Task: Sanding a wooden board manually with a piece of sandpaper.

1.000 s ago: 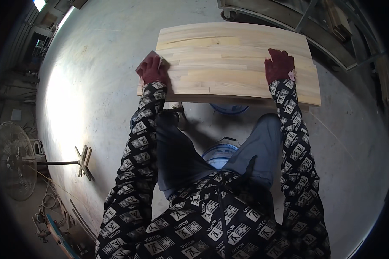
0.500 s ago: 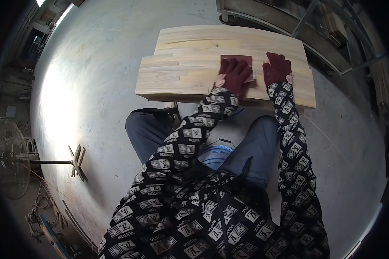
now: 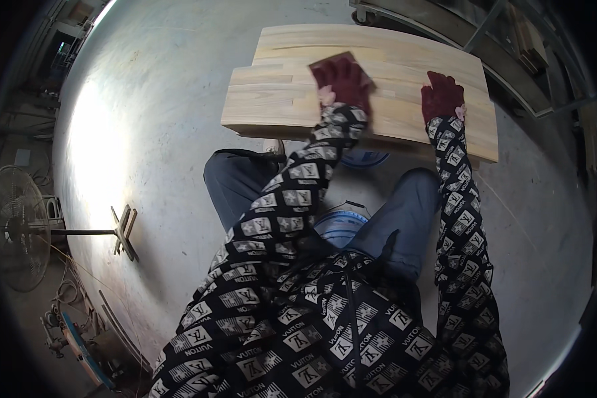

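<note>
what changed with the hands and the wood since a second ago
The left hand left the left edge of the wooden panel, crossed to the middle and now presses a dark red sanding sheet flat on top. The right hand stayed resting near the panel's right end. The panels, the blue bucket between the knees and the fan kept their places.

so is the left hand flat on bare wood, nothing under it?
No: the left hand presses a dark red sanding sheet onto the wooden panel; the right hand rests on bare wood.

A workshop: bare concrete floor (image 3: pixel 146 132), standing fan (image 3: pixel 16 229), metal racks (image 3: pixel 511 60), wooden boards (image 3: pixel 378 99).
</note>
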